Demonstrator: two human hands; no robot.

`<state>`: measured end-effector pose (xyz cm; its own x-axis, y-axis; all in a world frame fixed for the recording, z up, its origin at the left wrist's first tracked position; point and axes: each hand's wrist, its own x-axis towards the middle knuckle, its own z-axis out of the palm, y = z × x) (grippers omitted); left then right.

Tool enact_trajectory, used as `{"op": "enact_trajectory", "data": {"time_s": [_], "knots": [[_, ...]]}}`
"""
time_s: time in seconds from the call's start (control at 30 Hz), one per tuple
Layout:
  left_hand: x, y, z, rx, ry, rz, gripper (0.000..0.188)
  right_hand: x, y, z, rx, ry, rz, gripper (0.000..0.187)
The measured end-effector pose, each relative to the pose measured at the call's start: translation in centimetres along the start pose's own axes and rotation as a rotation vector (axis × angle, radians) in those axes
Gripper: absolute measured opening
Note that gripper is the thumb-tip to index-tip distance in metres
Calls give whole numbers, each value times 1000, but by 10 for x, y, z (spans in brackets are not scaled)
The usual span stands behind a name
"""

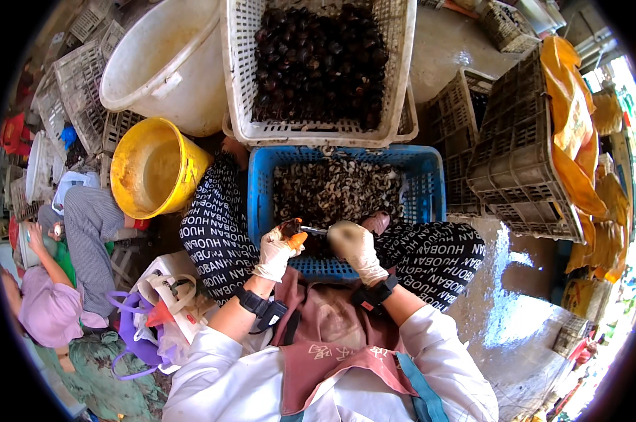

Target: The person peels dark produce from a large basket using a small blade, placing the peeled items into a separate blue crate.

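My left hand [275, 252], in a pale glove with orange covers on its fingertips, is closed around a small dark shellfish [290, 226]. My right hand [358, 252], gloved too and partly blurred, grips a thin metal tool [313, 230] whose tip meets the shellfish. The tool's handle is hidden in my fist. Both hands hover over the near side of a blue plastic basket [439, 186] between my knees. Inside it lies a heap of small pale and dark pieces [339, 186]. Beyond stands a white crate [238, 91] holding many dark, rounded shells [318, 63].
To the left are a yellow bucket [188, 172] and a large white tub [163, 91]. Stacked crates [515, 158] with orange sacks [571, 119] stand at the right. Another person [50, 302] sits at far left, near a purple-handled bag [131, 330]. Wet floor [504, 295] shows at right.
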<state>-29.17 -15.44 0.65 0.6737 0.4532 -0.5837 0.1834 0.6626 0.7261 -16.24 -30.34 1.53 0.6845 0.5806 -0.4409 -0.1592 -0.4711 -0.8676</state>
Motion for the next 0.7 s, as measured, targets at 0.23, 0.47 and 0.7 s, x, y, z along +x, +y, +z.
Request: {"op": "enact_trajectory", "data": {"time_s": [0.23, 0.47, 0.7], "knots": [[-8, -13, 28, -154, -103, -58, 36, 14, 14, 13, 533, -72, 44, 17], [-5, 13, 18, -7, -89, 42, 51, 3, 8, -19, 199, 81, -133, 19], [-2, 14, 6, 192, -267, 159, 59, -7, -29, -42, -401, 48, -481, 21]]}}
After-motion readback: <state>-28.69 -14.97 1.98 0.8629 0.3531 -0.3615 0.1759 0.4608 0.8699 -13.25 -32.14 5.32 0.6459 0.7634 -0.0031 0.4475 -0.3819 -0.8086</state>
